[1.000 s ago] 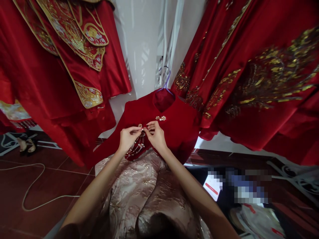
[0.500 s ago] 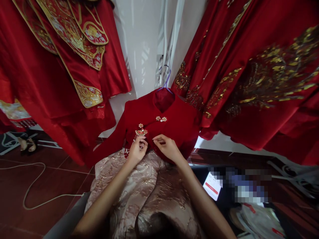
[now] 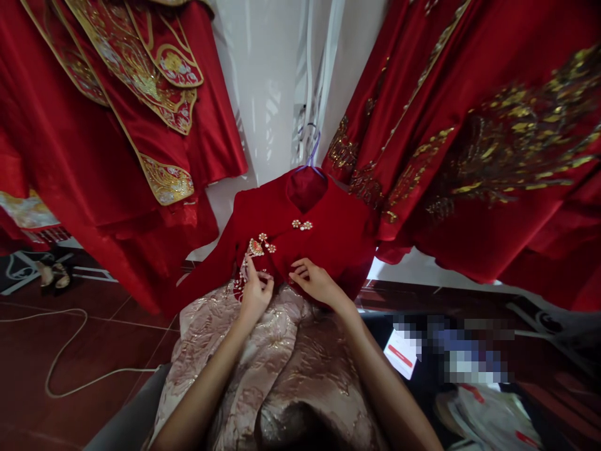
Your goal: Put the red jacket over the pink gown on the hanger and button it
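On my lap lies a red garment (image 3: 328, 250), hung from a purple-looped hanger (image 3: 313, 150), its neckline facing away from me. Pearl flower fastenings (image 3: 302, 225) sit on its upper front. Lower left, a gold fan-shaped ornament (image 3: 256, 248) with beaded tassels lies tilted beside a smaller flower fastening (image 3: 268, 243). My left hand (image 3: 256, 295) rests by the tassels, index finger stretched to the fan's lower edge and the other fingers apart. Over the garment's front, my right hand (image 3: 317, 283) holds its fingertips together in a pinch; anything between them is too small to make out.
Red embroidered gowns (image 3: 164, 113) hang at the left, and more with gold sequins (image 3: 511, 138) at the right. A lit phone (image 3: 400, 354) and plastic bags (image 3: 488, 413) lie on a dark surface. A pale cable (image 3: 84, 338) crosses the tiled floor.
The fan ornament has swung to the left and tilted, uncovering the flower fastening beside it. My left hand has shifted slightly left and its index finger has straightened. My right hand has barely moved.
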